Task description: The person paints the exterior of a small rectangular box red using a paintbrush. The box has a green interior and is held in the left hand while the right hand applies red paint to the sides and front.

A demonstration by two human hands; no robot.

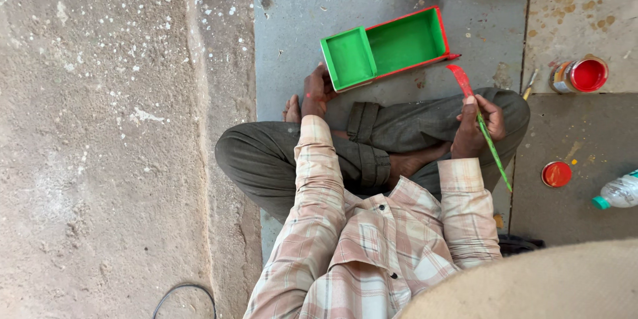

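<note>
Left hand grips the light, stiff box at its frame-left end; right hand pinches the wet-tipped brush mid-handle.

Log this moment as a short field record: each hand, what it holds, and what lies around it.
setting: person sitting cross-legged on a grey floor
left hand: fingers grip the end of the green box
green box: open, two compartments, red outer edges
right hand: holds the paintbrush
paintbrush: green handle, red tip just beside the box's corner
paint can: open, red paint, right of the knee
lid: red, flat on the floor
bottle: clear plastic, green cap, lying down
</note>
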